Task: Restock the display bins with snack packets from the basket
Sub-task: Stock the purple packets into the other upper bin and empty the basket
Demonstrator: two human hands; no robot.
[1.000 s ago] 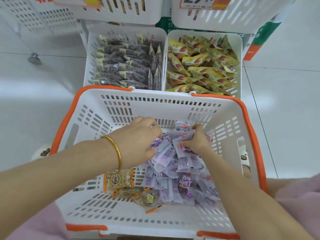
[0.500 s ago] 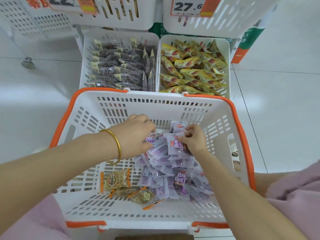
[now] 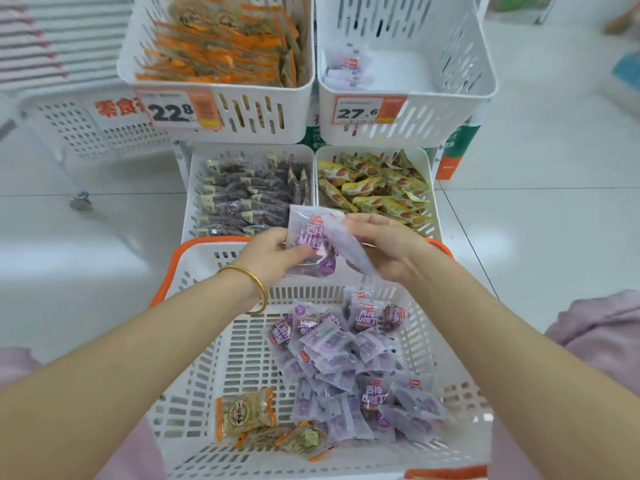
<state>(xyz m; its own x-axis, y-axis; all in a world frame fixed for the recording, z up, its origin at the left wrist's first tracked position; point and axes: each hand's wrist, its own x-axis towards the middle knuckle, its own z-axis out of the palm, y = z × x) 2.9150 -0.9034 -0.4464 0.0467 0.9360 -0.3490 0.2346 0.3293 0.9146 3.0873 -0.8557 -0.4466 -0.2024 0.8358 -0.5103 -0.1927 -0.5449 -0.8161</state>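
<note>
Both hands are raised at the centre of the frame, over the far rim of the shopping basket (image 3: 242,358), a white slotted one with an orange edge that fills the lower half of the frame. The left hand (image 3: 273,252), with a gold bangle (image 3: 254,282) on its wrist, curls its fingers round a purple packet (image 3: 308,237) printed with white characters. The right hand (image 3: 388,251) is just beside it and pinches a second packet (image 3: 346,251), pale and blurred, which hangs slantwise between the two hands.

In the basket's right part lies a loose pile of purple packets (image 3: 349,368). A few orange-edged packets (image 3: 247,414) lie at its lower left.

Four white display bins stand beyond the basket. The upper right bin (image 3: 408,88) carries a price tag reading 27.6 (image 3: 358,112) and holds a few purple packets (image 3: 349,69) in its left corner. The upper left bin (image 3: 221,88), tagged 22.8 (image 3: 173,110), is packed with standing orange-edged packets (image 3: 214,39). Below them, the lower left bin (image 3: 188,202) holds dark packets (image 3: 249,199) and the lower right bin (image 3: 429,188) holds yellow packets (image 3: 374,188).

Pink cloth (image 3: 602,334) shows at the right edge of the frame, and white floor tiles (image 3: 536,220) surround the bins.
</note>
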